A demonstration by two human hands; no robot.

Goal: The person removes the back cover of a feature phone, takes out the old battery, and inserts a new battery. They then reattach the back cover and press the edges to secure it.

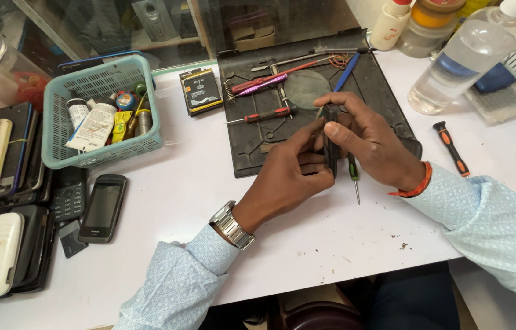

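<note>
I am gripping a dark phone (330,142) on edge with both hands, left hand (291,177) pinching at 7 o'clock, right hand (365,137) curled over it at 1 o'clock. It is sitting above the work mat (252,140); screwdrivers (267,114) are lying unused, so dismantling looks barely begun.

Small dark phone (330,143), slim black body, held on edge, upright, narrow side facing up, above front edge of dark work mat (252,143), partly hidden by fingers
</note>
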